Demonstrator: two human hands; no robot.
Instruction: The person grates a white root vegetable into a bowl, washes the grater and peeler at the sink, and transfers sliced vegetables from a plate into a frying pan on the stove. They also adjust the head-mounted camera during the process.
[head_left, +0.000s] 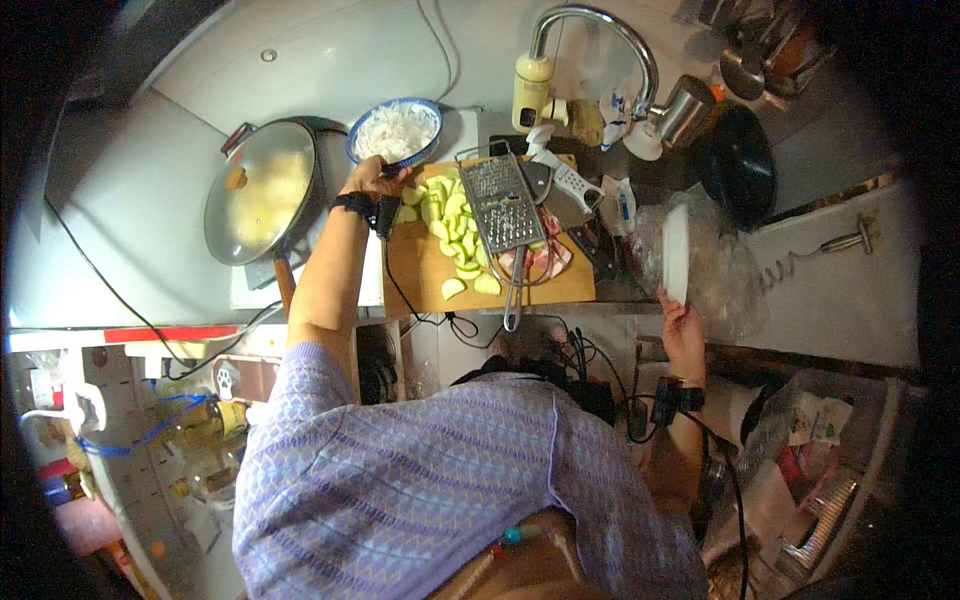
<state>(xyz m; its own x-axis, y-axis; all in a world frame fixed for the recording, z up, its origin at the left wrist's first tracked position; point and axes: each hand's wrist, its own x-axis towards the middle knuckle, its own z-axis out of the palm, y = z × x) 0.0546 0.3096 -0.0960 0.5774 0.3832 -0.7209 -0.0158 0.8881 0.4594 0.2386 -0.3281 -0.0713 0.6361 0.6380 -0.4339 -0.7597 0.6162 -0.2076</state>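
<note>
My left hand (371, 178) grips the near rim of a blue-and-white bowl (397, 131) filled with white shreds, just beyond the cutting board's left corner. Sliced pale-green vegetable pieces (454, 217) lie on the wooden cutting board (420, 289). A metal grater (506, 210) rests across the board, partly over raw sliced meat (559, 259). At the right, my right hand (681, 322) holds a white dish or tray (676, 255), seen edge-on, in front of a clear plastic bag (712, 262). The dish's inner face is hidden.
A lidded frying pan (262, 195) sits at the left, its handle pointing towards me. Behind the board are a white peeler-grater (566, 180), a chrome faucet (600, 15) and a dark round pan (731, 165). Cables from both wrists hang near the counter edge (615, 307).
</note>
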